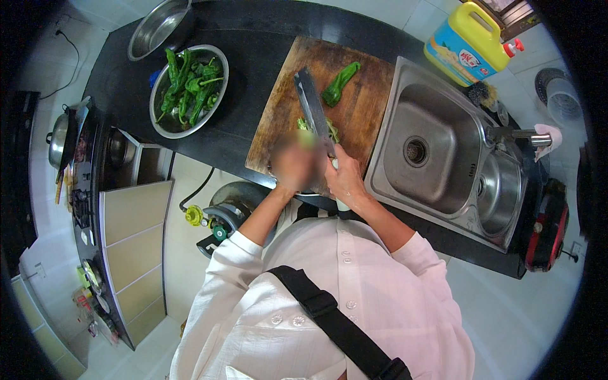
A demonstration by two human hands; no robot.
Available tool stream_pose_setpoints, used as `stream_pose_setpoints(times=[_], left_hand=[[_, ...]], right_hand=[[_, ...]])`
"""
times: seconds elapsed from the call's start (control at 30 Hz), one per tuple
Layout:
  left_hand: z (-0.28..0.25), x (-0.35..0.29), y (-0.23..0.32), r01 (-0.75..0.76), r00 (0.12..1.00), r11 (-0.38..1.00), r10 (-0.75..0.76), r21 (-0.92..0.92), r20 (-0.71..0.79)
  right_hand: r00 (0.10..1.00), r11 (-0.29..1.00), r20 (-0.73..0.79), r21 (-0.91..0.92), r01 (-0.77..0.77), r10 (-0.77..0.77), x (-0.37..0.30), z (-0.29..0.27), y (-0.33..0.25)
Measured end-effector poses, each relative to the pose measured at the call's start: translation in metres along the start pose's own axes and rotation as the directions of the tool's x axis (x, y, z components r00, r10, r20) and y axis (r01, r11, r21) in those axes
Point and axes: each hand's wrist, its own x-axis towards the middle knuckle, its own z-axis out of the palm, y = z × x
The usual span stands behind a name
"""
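Observation:
My right hand (345,174) is closed round the handle of a kitchen knife (310,101), whose broad blade points away from me over the wooden cutting board (278,104). Close to the blade's left side is my left hand (293,166), at the board's near edge; a blur covers its fingers, so their grip is hidden. Pale green vegetable pieces (303,124) show between the blurred hand and the blade, with more just right of the blade. A whole green pepper (341,83) lies on the board's far right part, apart from the knife.
Left of the board, a steel bowl (154,120) holds several green peppers; another metal bowl (147,31) stands behind it. A steel sink (437,120) with a faucet (522,134) adjoins the board on the right. A yellow jug (465,47) stands behind. Below the counter is a gas cylinder (237,196).

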Motion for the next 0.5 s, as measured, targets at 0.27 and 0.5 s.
stream_pose_setpoints(times=[0.27, 0.5], left_hand=[[0.016, -0.005, 0.02, 0.003, 0.99, 0.992, -0.021, -0.123, -0.141], [0.018, -0.004, -0.003, 0.119, 0.987, 0.962, -0.142, -0.247, -0.077]], right_hand=[[0.99, 0.994, -0.097, -0.059, 0.096, -0.101, -0.003, 0.01, -0.001], [0.993, 0.994, -0.079, 0.069, -0.083, 0.088, 0.011, 0.007, 0.016]])
